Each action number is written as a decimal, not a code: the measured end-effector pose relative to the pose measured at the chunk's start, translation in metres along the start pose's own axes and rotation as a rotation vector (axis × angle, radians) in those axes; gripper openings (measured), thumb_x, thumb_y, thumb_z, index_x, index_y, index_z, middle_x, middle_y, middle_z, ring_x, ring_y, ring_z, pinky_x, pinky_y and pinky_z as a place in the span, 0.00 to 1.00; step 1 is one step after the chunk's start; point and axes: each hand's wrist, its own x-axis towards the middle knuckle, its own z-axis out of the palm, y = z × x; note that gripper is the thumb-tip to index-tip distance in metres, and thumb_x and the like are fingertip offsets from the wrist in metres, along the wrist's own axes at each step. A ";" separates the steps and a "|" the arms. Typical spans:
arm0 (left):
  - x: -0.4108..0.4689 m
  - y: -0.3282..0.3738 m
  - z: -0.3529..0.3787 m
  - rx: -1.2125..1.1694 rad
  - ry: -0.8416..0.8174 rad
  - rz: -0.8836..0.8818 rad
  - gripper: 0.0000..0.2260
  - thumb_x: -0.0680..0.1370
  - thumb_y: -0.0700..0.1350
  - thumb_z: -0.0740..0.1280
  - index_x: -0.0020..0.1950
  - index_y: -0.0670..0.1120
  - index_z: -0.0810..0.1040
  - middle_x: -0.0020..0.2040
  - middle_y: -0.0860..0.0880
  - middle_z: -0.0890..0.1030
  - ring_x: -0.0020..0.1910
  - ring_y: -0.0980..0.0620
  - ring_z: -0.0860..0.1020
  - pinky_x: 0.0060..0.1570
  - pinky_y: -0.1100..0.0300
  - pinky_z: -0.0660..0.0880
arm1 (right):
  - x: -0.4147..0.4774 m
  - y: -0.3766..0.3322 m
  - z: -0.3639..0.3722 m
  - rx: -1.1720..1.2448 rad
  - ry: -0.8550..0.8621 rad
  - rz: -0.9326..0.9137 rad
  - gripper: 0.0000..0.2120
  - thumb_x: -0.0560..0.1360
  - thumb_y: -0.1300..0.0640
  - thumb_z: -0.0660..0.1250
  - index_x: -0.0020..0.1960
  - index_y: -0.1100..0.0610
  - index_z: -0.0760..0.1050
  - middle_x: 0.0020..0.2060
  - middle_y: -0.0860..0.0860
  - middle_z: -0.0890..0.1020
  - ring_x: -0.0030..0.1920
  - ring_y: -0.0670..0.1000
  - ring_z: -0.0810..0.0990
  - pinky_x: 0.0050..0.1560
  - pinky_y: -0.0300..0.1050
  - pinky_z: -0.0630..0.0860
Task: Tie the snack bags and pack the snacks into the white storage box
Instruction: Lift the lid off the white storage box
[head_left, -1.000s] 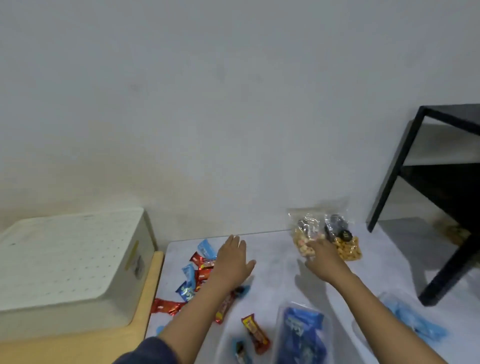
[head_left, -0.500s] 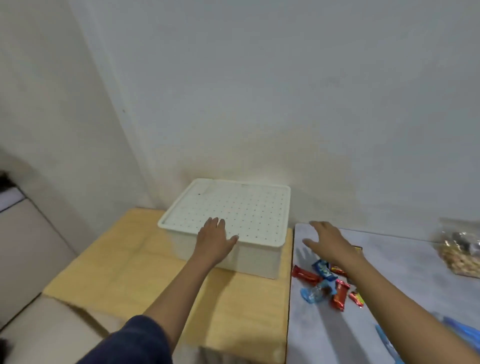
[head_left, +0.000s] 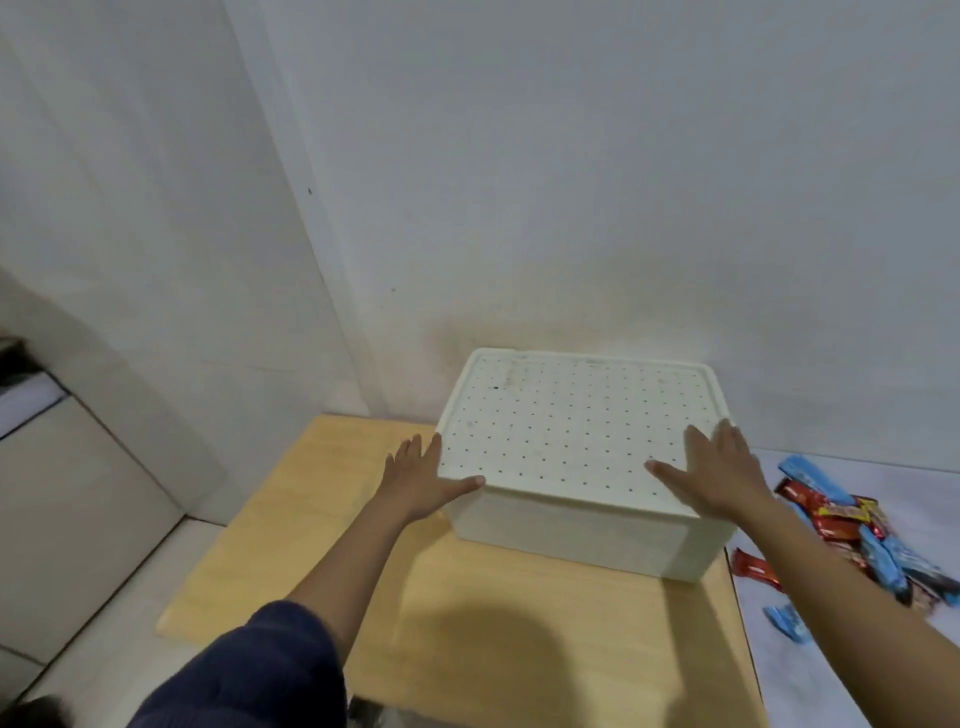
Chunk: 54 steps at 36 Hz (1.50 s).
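While the white storage box (head_left: 571, 530) sits closed under its dotted lid (head_left: 582, 415) at the back right of the wooden desk (head_left: 467, 613), close to the wall (head_left: 571, 182), both grips touch it. The left grip (head_left: 421, 480) is spread, fingers straight beside the box's front left corner, thumb against the lid's front edge. The right grip (head_left: 722, 470) lies flat and spread on the lid near its front right corner. Just right of the box, red and blue wrapped snacks (head_left: 852, 525) lie heaped on a white desk (head_left: 831, 675). A dark blue sleeve (head_left: 260, 670) covers the left arm
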 end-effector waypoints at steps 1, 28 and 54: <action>0.010 -0.006 -0.004 -0.025 -0.017 0.028 0.48 0.68 0.73 0.60 0.77 0.48 0.46 0.77 0.43 0.49 0.76 0.43 0.48 0.74 0.44 0.48 | 0.002 -0.003 0.000 0.001 0.019 0.016 0.43 0.71 0.28 0.54 0.73 0.58 0.53 0.75 0.64 0.45 0.76 0.62 0.43 0.73 0.62 0.52; 0.058 -0.007 -0.004 -0.736 0.111 0.161 0.48 0.64 0.50 0.78 0.76 0.47 0.54 0.74 0.50 0.62 0.72 0.50 0.62 0.67 0.55 0.63 | -0.019 -0.014 -0.006 0.436 0.214 0.241 0.52 0.61 0.42 0.77 0.75 0.58 0.55 0.74 0.56 0.57 0.73 0.59 0.59 0.68 0.57 0.64; -0.099 -0.168 -0.037 -0.858 0.647 -0.204 0.49 0.63 0.50 0.79 0.76 0.51 0.53 0.75 0.52 0.59 0.71 0.50 0.63 0.69 0.48 0.64 | -0.019 -0.189 0.010 0.406 0.163 -0.414 0.50 0.60 0.40 0.77 0.72 0.59 0.58 0.74 0.58 0.55 0.74 0.58 0.55 0.71 0.51 0.60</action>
